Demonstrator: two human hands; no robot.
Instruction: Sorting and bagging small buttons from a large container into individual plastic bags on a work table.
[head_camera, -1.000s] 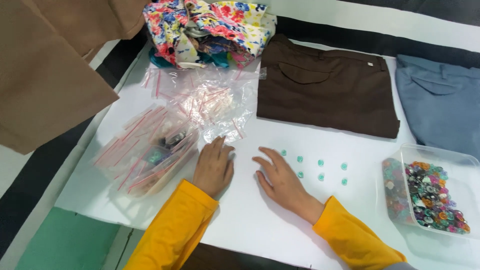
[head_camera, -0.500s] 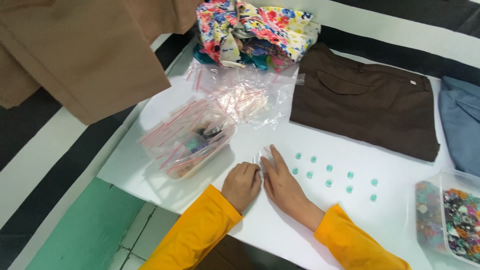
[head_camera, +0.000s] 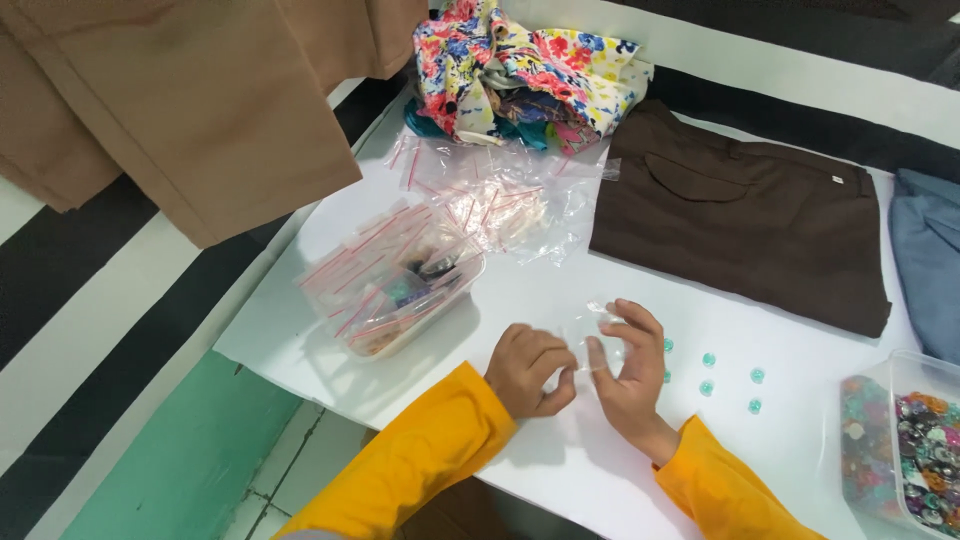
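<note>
My left hand (head_camera: 530, 368) and right hand (head_camera: 628, 365) pinch a small clear plastic zip bag (head_camera: 590, 335) between them above the white table (head_camera: 560, 290). The slick film could slip, I judge. Small round teal buttons (head_camera: 708, 360) lie just right; crinkly red-striped bags fill a clear tub (head_camera: 395, 290) left; folded brown cloth (head_camera: 740, 225) lies far.

Brown folded trousers (head_camera: 740, 225), floral fabric bundle (head_camera: 520, 70), blue garment (head_camera: 930, 260), hanging tan cloth (head_camera: 200, 100)

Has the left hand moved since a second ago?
Yes. The left hand shifted right, away from the tub of bags, meeting the right hand.
</note>
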